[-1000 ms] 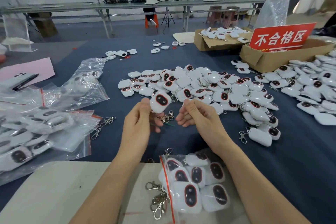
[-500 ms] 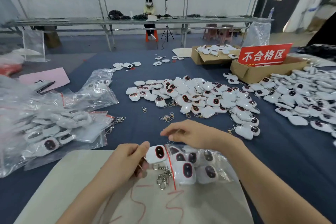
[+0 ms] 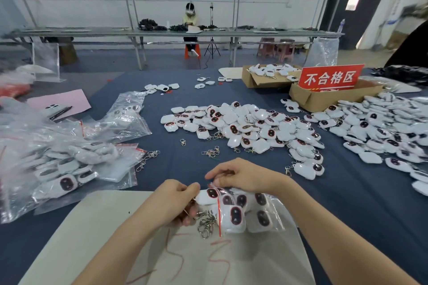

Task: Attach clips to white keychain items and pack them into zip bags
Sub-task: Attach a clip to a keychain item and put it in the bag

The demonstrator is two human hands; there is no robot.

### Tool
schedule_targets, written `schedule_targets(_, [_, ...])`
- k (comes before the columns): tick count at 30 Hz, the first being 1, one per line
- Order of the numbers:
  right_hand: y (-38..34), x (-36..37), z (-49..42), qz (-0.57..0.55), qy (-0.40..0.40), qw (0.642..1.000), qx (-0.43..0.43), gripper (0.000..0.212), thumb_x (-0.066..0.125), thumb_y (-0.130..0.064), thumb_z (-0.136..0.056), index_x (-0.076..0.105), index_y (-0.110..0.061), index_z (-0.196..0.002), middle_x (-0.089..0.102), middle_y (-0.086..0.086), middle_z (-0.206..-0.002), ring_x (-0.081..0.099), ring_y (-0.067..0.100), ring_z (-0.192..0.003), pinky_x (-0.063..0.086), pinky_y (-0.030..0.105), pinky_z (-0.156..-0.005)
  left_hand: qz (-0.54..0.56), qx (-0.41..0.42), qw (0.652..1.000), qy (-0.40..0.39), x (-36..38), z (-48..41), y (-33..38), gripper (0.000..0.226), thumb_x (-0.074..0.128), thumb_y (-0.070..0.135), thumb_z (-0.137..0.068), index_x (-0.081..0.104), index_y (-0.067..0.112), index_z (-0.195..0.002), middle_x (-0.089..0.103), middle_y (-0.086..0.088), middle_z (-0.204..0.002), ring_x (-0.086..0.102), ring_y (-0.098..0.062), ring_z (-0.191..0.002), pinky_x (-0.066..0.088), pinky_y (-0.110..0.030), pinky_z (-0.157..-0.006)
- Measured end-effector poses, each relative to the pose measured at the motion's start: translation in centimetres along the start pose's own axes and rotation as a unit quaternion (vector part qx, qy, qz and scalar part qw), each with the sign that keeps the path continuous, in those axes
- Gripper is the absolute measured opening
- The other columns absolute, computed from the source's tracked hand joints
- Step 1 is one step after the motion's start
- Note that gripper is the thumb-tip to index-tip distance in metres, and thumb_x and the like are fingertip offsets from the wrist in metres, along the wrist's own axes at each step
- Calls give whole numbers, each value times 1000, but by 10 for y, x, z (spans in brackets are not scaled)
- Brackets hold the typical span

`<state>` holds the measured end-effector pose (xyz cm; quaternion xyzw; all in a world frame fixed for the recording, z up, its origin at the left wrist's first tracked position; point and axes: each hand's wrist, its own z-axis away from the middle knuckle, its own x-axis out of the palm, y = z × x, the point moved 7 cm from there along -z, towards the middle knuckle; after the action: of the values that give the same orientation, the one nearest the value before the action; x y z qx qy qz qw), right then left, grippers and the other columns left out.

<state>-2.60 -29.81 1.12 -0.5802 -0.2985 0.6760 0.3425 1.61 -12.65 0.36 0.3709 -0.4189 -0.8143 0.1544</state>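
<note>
My left hand (image 3: 176,201) grips a white keychain item (image 3: 208,195) with a dark red-rimmed oval, held at the mouth of a clear zip bag (image 3: 275,215) lying on a pale board (image 3: 97,227). My right hand (image 3: 243,176) pinches the bag's red-striped top edge just above that item. Several white items are inside the bag, and their metal clips (image 3: 206,224) hang out of its opening. A big pile of white items (image 3: 245,127) lies further back on the blue cloth, with loose clips (image 3: 212,151) in front of it.
Filled zip bags (image 3: 60,166) are heaped at the left. A second pile of white items (image 3: 382,132) spreads at the right. Cardboard boxes (image 3: 324,99) with a red sign (image 3: 331,77) stand at the back right. A person sits at a far bench.
Both hands came down from above the cloth to the zip bag on the board. My left hand brought the white item to the bag's mouth, and my right hand took hold of the bag's edge.
</note>
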Motion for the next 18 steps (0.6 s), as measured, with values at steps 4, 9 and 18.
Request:
schedule_targets(4, [2,0,-1,-28,8,1000,-4,26,61,-14,-98,71,-28,-118,77,-9,-100,70,1,-98,50,11,-85,-17,6,1000,-5,7,-5,6,43,47,29,-101,57,10,-65,65,-6,-55,55,-20,-45,34,-20,-45])
schedule_targets(9, [-8,-3,5,-37,15,998,-41,34,56,-11,-100,74,-38,-108,74,-15,-105,68,-1,-98,48,12,-85,8,-5,1000,3,1,-6,-1,39,47,31,-102,55,9,-71,63,-3,-52,55,-18,-43,32,-17,-43])
schedule_targets(18, [-18,5,-1,82,-60,993,-53,26,58,-18,-96,72,-41,-99,70,-22,-98,66,-3,-94,48,19,-85,32,2,999,10,-5,0,-12,40,47,33,-104,54,9,-74,61,-5,-54,54,-19,-45,34,-19,-44])
